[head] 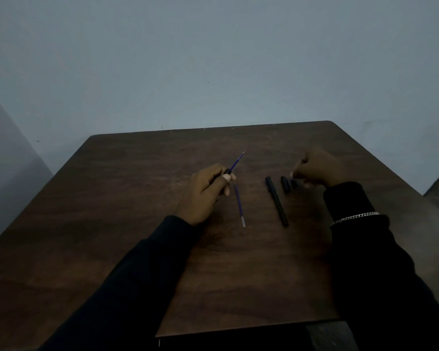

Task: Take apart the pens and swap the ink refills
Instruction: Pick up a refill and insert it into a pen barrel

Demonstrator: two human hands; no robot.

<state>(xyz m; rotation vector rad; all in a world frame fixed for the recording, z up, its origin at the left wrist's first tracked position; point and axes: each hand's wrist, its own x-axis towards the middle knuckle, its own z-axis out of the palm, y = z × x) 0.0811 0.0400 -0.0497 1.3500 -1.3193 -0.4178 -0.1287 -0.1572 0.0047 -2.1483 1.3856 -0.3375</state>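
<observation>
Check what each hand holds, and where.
Left hand grips a black pen barrel around its body, blue refill sticking out the far end. Right hand: blurred, cannot tell.

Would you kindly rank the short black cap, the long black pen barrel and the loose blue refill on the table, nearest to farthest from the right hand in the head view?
From the right hand:
1. Short black cap, just beside its fingers.
2. Long black pen barrel, left of the cap.
3. Loose blue refill, farther left, near the left hand.
</observation>
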